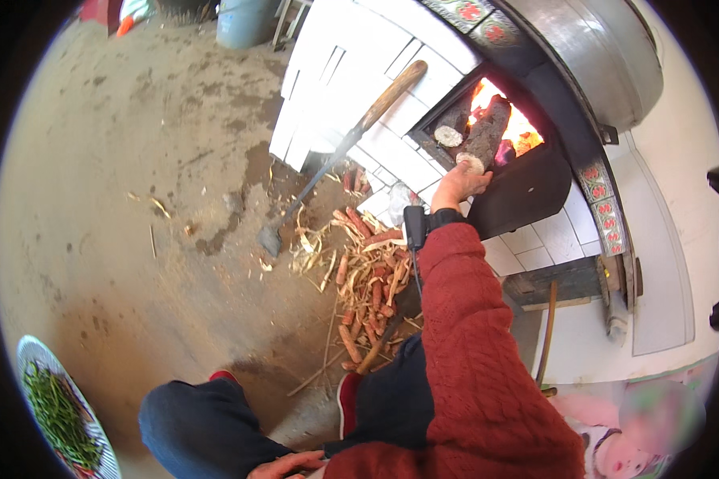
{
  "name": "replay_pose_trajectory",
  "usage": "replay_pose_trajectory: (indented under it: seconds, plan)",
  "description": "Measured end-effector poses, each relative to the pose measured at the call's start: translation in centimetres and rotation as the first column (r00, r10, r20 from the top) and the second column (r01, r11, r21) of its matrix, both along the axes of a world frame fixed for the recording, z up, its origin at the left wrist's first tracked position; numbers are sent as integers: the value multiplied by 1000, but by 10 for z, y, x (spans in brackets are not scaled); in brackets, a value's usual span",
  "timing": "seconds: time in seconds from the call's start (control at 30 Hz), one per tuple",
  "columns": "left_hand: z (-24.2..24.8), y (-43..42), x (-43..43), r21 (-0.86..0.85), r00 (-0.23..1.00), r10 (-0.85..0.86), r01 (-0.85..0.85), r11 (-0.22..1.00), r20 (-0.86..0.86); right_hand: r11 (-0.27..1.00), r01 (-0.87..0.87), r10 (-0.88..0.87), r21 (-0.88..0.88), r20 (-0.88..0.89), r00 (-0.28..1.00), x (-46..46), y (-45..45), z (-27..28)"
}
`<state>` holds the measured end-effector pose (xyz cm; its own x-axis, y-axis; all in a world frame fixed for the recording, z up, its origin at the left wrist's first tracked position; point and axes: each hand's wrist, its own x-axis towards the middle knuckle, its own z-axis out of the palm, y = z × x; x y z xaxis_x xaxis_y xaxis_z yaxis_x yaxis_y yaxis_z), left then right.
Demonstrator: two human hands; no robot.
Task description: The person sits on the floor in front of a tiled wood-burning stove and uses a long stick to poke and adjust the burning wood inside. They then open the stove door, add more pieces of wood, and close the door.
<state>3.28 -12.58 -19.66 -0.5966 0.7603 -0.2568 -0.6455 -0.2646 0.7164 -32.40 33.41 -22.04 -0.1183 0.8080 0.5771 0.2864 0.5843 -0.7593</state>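
Note:
My right hand (462, 184), in a red knitted sleeve with a black wrist strap, grips the pale cut end of a thick log (487, 135). That log lies inside the open firebox mouth (434, 129) of a white-tiled stove, its far end against bright flames (524, 129). A second log (449, 136) lies beside it, its round cut end facing out. The lowered black metal door (518, 200) is right of my hand. My left hand (287, 465) is at the bottom edge by my lap, only partly visible; its grip cannot be made out.
A wooden-handled fire shovel (350, 138) leans on the white tiles (389, 146). Corn cobs and husks (374, 287) are heaped below. A large metal pot (599, 57) sits atop the stove. A basket (30, 347) of green vegetables stands lower left; a bucket (245, 24) is farther back.

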Motion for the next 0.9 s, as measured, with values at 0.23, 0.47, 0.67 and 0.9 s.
replay_pose_trajectory:
  seconds: [0.23, 0.47, 0.67, 0.9]
  plan:
    - [-2, -6, -2, 37, 999, -25, 23, 999, 44, 964, 60, -5, -259, 208, 978, -19, 18, 24]
    - [-5, -17, -12, 25, 999, -38, 39, 999, -23, 985, 100, -50, -137, 331, 942, -19, 12, 30]
    - [-28, -21, -6, 17, 996, -93, 93, 996, 0, 984, 180, -160, -12, 404, 901, -16, -3, 29]
    - [-28, -21, -9, 32, 992, -129, 128, 991, 12, 987, 156, -154, 34, 464, 872, -13, -5, 33]
